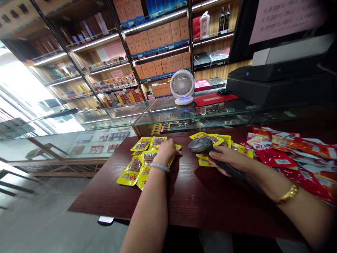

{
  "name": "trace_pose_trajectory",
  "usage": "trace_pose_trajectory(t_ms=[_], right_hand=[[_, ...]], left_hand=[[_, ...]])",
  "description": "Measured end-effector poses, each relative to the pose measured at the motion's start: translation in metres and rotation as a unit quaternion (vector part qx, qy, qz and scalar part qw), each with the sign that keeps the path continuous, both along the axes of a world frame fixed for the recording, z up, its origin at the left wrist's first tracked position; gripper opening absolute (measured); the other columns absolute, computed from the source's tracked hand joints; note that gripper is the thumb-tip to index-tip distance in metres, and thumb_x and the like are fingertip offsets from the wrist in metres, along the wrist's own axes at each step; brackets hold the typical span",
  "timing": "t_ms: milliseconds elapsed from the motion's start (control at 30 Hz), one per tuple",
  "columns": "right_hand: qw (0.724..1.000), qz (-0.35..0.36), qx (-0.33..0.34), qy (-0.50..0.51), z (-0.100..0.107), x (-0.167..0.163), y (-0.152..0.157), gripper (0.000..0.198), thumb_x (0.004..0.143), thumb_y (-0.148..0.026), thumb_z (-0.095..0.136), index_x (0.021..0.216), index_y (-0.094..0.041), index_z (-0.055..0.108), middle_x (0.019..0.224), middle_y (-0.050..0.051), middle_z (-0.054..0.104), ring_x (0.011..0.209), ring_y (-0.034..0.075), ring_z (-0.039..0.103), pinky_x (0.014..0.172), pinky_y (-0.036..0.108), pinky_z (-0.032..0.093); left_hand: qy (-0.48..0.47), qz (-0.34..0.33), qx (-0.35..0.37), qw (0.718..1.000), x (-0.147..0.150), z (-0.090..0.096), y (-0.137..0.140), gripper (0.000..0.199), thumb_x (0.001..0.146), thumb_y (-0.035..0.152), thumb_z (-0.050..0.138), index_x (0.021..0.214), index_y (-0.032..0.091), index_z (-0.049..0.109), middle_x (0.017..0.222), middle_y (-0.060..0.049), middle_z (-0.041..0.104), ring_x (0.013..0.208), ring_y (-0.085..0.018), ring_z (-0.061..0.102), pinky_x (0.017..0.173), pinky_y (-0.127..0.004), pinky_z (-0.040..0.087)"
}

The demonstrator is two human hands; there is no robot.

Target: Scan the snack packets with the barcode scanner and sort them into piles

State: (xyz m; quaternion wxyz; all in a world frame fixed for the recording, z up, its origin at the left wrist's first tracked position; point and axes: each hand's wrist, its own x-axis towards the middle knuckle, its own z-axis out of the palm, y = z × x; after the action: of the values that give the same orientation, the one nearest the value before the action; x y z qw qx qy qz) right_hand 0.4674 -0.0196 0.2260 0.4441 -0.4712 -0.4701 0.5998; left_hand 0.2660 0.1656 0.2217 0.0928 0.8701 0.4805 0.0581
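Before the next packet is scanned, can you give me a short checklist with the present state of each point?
1. Barcode scanner held in right hand: ok.
2. Left hand rests on the yellow packets: ok.
3. Scanner head over the second yellow pile: ok.
4. Barcode of the packet faces the scanner: cannot tell.
5. Red packets kept apart, at the right: ok.
6. Wooden table has bare room in front: ok.
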Motion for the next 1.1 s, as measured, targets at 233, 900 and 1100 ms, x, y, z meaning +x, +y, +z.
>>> trace_pose_trajectory(t_ms=[233,900,1100], right_hand=[[1.000,-0.004,-0.005,0.008,-0.001,0.001,0.001,0.043,0.080,-0.057,0.068,0.090,-0.020,0.048,0.067,-0.006,0.057,0.035,0.005,0.049,0.035,0.018,0.038],[0.999,-0.026,0.023,0.013,0.001,0.002,0.001,0.042,0.080,-0.057,0.067,0.090,-0.019,0.052,0.063,-0.006,0.056,0.033,0.005,0.049,0.031,0.018,0.039],[0.999,-0.019,0.031,0.007,0.000,0.002,0.000,0.038,0.083,-0.054,0.066,0.089,-0.019,0.052,0.066,-0.006,0.057,0.033,0.005,0.050,0.030,0.017,0.036]], left_hand=[[0.056,0.064,0.083,0.993,-0.014,0.011,0.003,0.042,0.075,0.038,0.068,0.110,0.016,0.064,0.121,-0.017,0.063,0.118,-0.031,0.055,0.095,-0.037,0.042],[-0.022,0.094,0.053,0.994,0.000,0.009,-0.001,0.032,0.082,0.029,0.058,0.112,0.021,0.054,0.106,-0.012,0.071,0.101,-0.027,0.065,0.083,-0.034,0.041],[-0.192,0.128,0.033,0.972,0.003,0.007,0.005,0.032,0.081,0.046,0.061,0.100,0.021,0.056,0.095,-0.009,0.070,0.091,-0.027,0.065,0.075,-0.032,0.044]])
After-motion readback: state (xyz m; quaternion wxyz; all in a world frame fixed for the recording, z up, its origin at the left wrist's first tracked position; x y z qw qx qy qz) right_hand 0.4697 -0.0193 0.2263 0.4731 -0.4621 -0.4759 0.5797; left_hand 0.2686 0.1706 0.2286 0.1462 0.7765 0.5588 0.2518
